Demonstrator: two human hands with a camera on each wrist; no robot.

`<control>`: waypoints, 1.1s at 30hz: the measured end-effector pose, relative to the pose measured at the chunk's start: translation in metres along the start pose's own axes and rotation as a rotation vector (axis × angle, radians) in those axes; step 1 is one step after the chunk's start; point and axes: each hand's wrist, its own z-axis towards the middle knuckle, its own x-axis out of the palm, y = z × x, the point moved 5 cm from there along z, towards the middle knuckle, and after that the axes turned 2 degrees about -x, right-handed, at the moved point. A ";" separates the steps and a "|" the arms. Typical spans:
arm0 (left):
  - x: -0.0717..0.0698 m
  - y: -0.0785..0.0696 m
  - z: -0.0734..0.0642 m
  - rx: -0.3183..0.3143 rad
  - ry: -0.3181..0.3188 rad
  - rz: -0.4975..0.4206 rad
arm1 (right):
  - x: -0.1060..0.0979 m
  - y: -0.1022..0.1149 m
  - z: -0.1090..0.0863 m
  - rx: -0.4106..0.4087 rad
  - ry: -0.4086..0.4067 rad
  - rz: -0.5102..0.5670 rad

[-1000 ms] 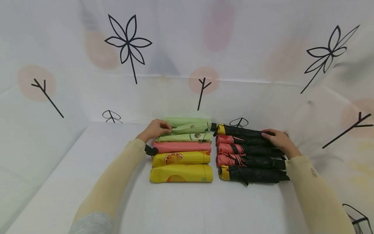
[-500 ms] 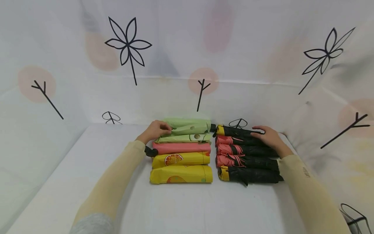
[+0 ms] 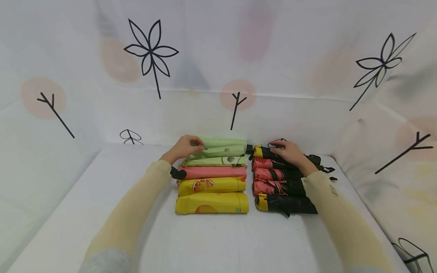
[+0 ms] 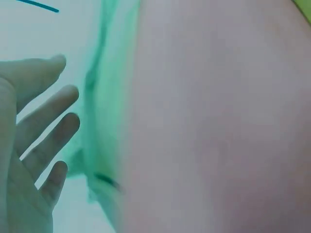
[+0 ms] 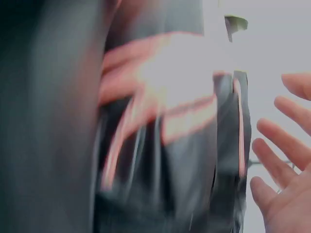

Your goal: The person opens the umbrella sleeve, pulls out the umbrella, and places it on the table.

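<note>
Two columns of folded umbrellas lie on the white cloth. In the left column, a plain green umbrella (image 3: 225, 142) is at the back, then two avocado-print green ones (image 3: 222, 151), a pink one (image 3: 215, 173) and two yellow ones with orange slices (image 3: 225, 184). My left hand (image 3: 184, 147) is at the left ends of the green umbrellas; its fingers (image 4: 51, 104) are spread with nothing between them. Over the rearmost black umbrella (image 3: 271, 153), which has a yellow end, hovers my right hand (image 3: 291, 153), fingers (image 5: 279, 138) apart and loosely bent. My right forearm hides the right ends of the nearer black umbrellas.
Three black umbrellas with red ends (image 3: 268, 174) and a front one with a yellow end (image 3: 290, 203) fill the right column. A patterned cloth backdrop (image 3: 205, 68) rises right behind both columns. White cloth (image 3: 205, 242) covers the surface in front.
My right hand has slid left along the rearmost black umbrella, uncovering its right end. The left fingers have come off the green umbrella they pinched and lifted slightly.
</note>
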 end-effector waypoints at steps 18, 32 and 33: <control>-0.004 -0.013 0.035 -0.089 0.097 0.226 | 0.028 0.028 0.029 0.005 0.087 -0.028; 0.004 -0.002 0.034 -0.210 0.007 0.156 | 0.033 0.033 0.037 0.021 0.114 0.016; 0.005 -0.002 0.034 -0.213 0.004 0.160 | 0.034 0.032 0.038 0.022 0.115 0.015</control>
